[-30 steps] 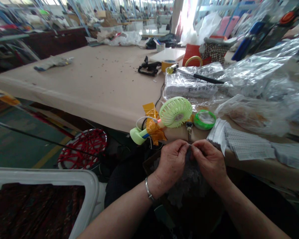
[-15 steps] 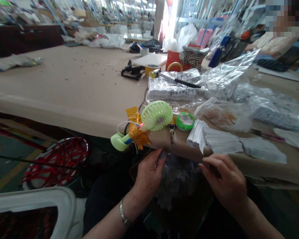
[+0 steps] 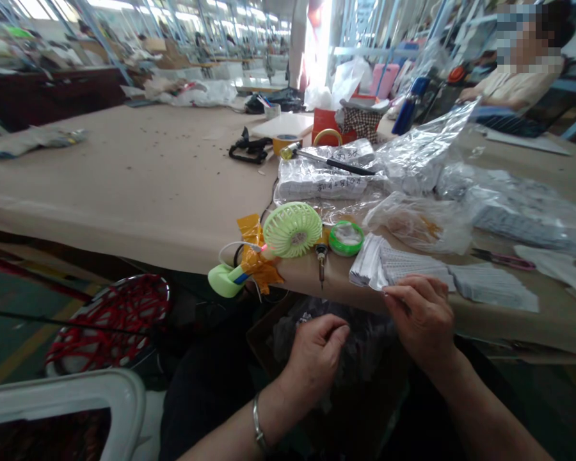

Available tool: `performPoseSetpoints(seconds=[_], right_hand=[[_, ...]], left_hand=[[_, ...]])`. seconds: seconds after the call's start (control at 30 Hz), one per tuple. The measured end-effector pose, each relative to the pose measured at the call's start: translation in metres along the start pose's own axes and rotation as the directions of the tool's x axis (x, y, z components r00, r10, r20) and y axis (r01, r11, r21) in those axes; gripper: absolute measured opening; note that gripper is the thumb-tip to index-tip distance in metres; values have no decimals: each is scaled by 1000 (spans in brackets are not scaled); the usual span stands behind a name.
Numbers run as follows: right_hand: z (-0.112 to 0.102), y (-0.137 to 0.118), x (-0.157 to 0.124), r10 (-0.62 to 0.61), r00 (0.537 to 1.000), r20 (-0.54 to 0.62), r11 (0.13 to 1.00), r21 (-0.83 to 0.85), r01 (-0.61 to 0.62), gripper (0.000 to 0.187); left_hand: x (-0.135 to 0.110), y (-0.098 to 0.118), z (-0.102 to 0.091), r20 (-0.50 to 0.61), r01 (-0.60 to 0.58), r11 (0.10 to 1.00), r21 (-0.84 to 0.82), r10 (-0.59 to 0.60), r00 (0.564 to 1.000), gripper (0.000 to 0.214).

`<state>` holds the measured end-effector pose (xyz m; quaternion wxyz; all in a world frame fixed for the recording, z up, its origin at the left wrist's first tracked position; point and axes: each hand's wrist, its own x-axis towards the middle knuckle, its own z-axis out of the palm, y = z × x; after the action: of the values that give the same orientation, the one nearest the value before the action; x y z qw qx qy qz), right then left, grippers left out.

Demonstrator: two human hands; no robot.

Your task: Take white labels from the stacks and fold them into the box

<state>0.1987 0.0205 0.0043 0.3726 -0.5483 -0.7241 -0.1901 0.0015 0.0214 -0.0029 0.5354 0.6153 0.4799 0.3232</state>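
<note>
My right hand (image 3: 420,320) is at the table's front edge, thumb and forefinger pinched at the near corner of a printed white paper label (image 3: 377,272) from the fanned stack. More labels (image 3: 496,288) lie spread to the right, partly behind my fingers. Below the edge, my left hand (image 3: 319,352) is closed, thumb against forefinger. A small whitish bit shows by its knuckles, but what the fingers hold is hidden. Beneath both hands is an open box holding crumpled, translucent grey scraps (image 3: 360,346).
A green clip fan (image 3: 292,230) is taped to the table edge, beside a pointed tool (image 3: 321,262) and a green tape roll (image 3: 346,238). Plastic-wrapped bundles (image 3: 321,186) and pink-handled snips (image 3: 504,258) lie behind. A red-filled basket (image 3: 110,320) stands left; a person sits far right.
My left hand has dropped lower and rightward, away from the table edge. My right hand has risen slightly to the label stack and pinches a corner there. The view has shifted a little.
</note>
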Motion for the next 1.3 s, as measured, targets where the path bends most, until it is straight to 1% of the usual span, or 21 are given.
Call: performPoseSetpoints(seconds=[0.07,0.17,0.2,0.23,0.33,0.43,0.53,0.6,0.67,0.73,0.77,0.83,0.9,0.97,1.03,1.13,1.23,1.3], right_hand=[[1,1,0,6,1000,-14,1000,24,-6,10],[0,1,-2,-10,1000,-6,998,66,10,3],[-2,1,-3,-16,1000,-10,997,76,17,1],[-3,0,-5,-20,1000,-20,996,82,21,4],[-11,-1,-8,-18,999,-51,995,96,23,11],[-18,-7,-12,-26,999,-47,988,152,33,15],[-24,-21,-18,-39,999,-15,974,224,42,19],[-28,-30,-23,-51,998,25,968,249,43,19],[-32,-35,-28,-61,996,61,963,266,43,17],[-35,-31,-31,-71,994,78,957,287,46,17],[-36,-25,-31,-67,995,76,959,281,43,20],[-37,-7,-32,-28,998,64,981,196,15,31],[-35,13,-33,36,997,70,999,16,-37,35],[-31,29,-35,69,992,106,990,-126,-56,34],[-26,38,-39,70,990,121,983,-178,-48,30],[-23,42,-43,57,996,67,986,-161,-45,25],[-22,45,-45,51,999,4,992,-112,-50,20],[-23,48,-45,54,998,-14,996,-70,-55,18]], left_hand=[[4,11,8,61,50,995,-91,-44,997,17],[11,22,19,170,156,949,-274,-112,979,16],[13,25,23,206,208,914,-350,-141,968,16],[15,27,26,239,261,866,-426,-170,956,18],[20,30,33,338,385,692,-611,-213,917,29],[23,33,38,402,440,565,-698,-200,894,40],[26,36,41,415,466,492,-736,-216,884,37],[26,38,42,406,467,485,-739,-232,884,31],[26,39,42,388,459,511,-727,-247,888,25],[25,38,43,378,462,540,-704,-265,887,21],[24,37,43,377,471,555,-686,-282,882,21],[23,34,43,373,491,591,-640,-319,871,22],[21,31,42,363,500,630,-594,-345,866,24],[19,28,42,354,496,656,-568,-350,867,24],[17,26,42,359,499,665,-555,-350,865,23],[14,24,42,366,520,668,-532,-372,853,20],[13,24,44,370,533,664,-525,-386,845,19],[13,23,45,373,537,659,-526,-388,843,19]])
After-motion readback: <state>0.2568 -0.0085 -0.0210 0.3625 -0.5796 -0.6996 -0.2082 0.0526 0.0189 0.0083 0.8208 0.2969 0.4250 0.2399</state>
